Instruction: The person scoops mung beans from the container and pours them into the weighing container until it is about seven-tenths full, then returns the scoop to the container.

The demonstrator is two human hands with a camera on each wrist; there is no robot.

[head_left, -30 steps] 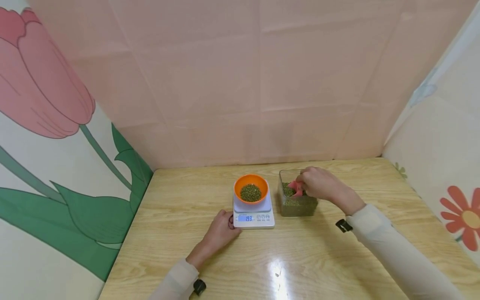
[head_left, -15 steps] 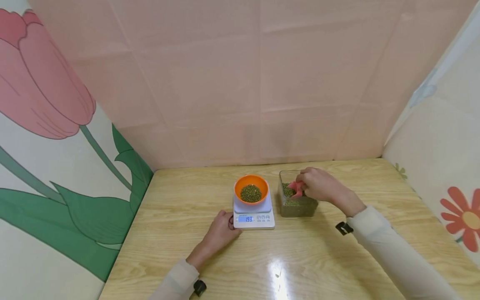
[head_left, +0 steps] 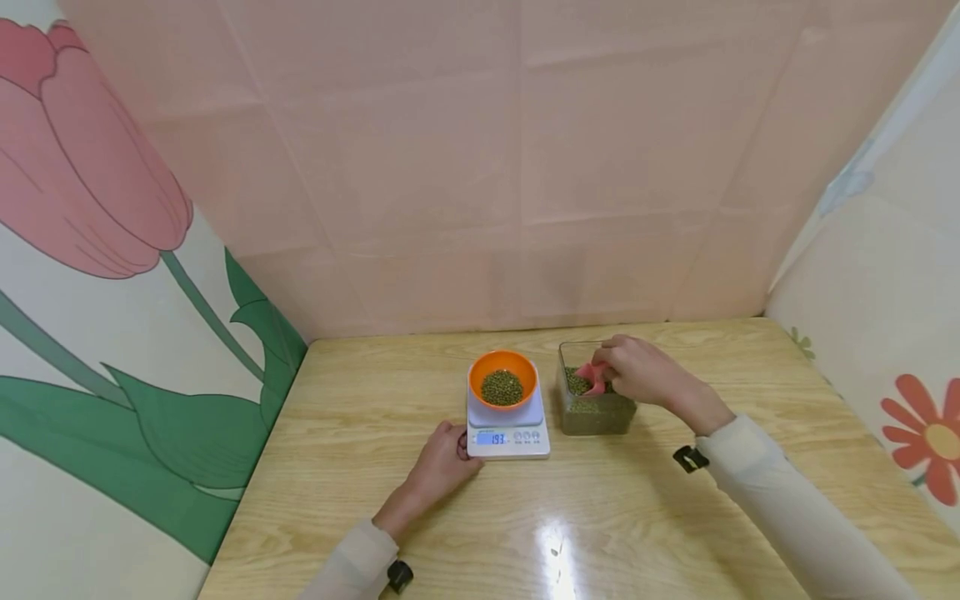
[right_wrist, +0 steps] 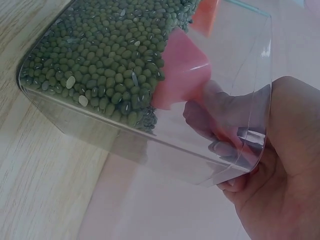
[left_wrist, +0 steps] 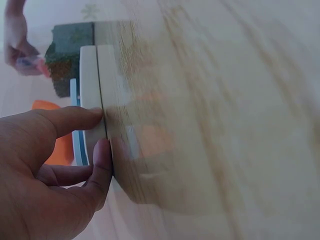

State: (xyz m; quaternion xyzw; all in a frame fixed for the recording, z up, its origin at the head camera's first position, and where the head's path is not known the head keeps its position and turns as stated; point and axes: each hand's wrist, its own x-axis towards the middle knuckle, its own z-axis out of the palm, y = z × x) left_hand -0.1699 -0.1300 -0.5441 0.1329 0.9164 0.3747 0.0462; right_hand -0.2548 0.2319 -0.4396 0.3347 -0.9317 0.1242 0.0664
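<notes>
In the head view, an orange bowl (head_left: 502, 362) with mung beans (head_left: 502, 388) stands on a white kitchen scale (head_left: 528, 450), its lit display reading about 193. My left hand (head_left: 441, 462) holds the scale's front left corner. In the left wrist view, bent fingers (left_wrist: 97, 150) lie against the scale's edge (left_wrist: 90, 70), low at the tabletop. My right hand (head_left: 636, 367) grips a pink scoop (head_left: 592, 377) inside a clear square container (head_left: 597, 422) of mung beans. The right wrist view shows the scoop's head (right_wrist: 182, 70) against the beans (right_wrist: 100, 60), its handle partly hidden by fingers.
The wooden table (head_left: 360, 400) carries the scale and, just right of it, the container. A pink wall covering (head_left: 420, 208) rises behind the table, with flower-printed sheets on both sides. The container's clear walls (right_wrist: 125, 145) stand higher than the beans.
</notes>
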